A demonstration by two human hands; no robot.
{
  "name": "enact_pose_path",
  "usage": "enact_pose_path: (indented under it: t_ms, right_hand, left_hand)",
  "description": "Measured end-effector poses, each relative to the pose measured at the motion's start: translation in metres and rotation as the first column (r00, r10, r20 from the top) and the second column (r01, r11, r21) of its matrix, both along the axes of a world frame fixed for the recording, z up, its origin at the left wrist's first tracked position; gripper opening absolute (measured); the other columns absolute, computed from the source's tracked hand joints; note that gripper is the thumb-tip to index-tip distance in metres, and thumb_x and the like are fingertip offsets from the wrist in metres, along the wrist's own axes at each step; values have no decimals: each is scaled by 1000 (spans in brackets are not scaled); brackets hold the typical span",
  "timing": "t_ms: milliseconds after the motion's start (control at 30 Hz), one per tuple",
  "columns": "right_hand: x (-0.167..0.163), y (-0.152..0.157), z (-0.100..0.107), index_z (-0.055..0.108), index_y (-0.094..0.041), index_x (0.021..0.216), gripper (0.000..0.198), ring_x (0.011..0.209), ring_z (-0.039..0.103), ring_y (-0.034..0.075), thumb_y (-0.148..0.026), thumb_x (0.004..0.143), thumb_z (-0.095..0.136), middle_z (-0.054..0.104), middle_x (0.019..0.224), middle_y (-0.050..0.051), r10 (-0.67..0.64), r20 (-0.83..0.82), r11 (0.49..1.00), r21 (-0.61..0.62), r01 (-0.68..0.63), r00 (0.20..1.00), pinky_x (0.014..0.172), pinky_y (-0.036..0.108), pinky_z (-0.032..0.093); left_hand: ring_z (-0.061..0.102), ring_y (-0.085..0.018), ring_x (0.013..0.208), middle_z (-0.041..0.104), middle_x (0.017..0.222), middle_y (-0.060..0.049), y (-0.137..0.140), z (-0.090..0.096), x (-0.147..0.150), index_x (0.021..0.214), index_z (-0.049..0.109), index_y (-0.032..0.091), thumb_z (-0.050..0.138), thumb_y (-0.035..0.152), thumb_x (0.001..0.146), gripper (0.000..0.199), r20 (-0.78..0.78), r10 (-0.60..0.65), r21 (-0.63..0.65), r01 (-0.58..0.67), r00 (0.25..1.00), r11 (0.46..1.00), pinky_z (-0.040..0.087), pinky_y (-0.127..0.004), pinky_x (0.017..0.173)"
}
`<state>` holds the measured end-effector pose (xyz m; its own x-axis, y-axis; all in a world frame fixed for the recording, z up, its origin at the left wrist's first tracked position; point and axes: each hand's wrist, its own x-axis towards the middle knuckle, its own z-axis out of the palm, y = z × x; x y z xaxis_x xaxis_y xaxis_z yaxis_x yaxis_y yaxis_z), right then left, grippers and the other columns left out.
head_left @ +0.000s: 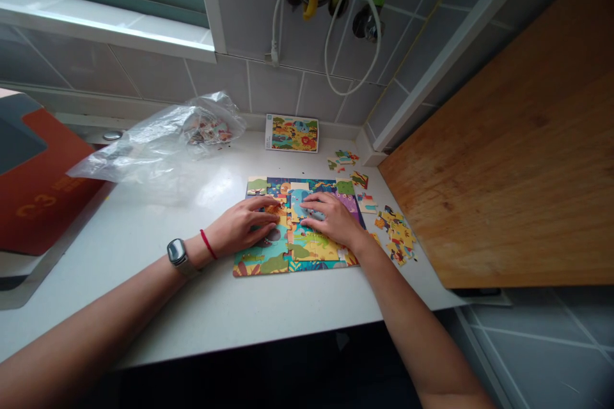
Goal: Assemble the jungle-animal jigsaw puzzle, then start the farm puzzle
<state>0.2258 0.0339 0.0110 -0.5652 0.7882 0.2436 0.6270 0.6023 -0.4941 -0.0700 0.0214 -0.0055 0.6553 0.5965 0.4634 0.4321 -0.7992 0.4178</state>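
Observation:
A colourful jigsaw puzzle [273,263] lies flat on the white counter, its pieces joined in a rectangle, with some pieces resting on top of others. My left hand [247,223] rests on its left part, fingers stretched out and apart over an orange animal and a grey one. My right hand [333,220] lies over the upper right part, its fingers spread on a section with a blue elephant [298,199]. That hand hides part of the puzzle beneath it. Neither hand shows anything lifted in it.
Loose puzzle pieces [397,235] lie in a pile to the right, with more behind. A picture card [292,133] leans at the wall. A clear plastic bag [158,134] holding pieces is back left, near an orange-grey box [62,185]. A wooden panel [518,140] bounds the right.

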Motion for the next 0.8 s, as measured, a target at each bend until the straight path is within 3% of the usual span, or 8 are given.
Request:
enact_pose_path:
  t_ms: [533,800]
  right_hand:
    - [-3,-2,-6,76,-24,119,25,106,72,23,-23,94,76,70,118,9,30,-122,999,44,-25,992,95,40,62]
    - [-11,0,-10,81,-22,110,17,110,71,24,-22,95,75,71,118,10,30,-115,995,94,-20,993,100,40,60]
  left_hand:
    - [68,-30,127,70,135,-15,-2,4,-1,112,81,21,58,29,105,26,-16,-6,-40,6,1000,999,62,-50,105]
    - [68,-29,129,70,137,-14,-2,3,-2,114,81,20,58,30,105,27,-38,-5,-36,4,999,999,60,-49,109]
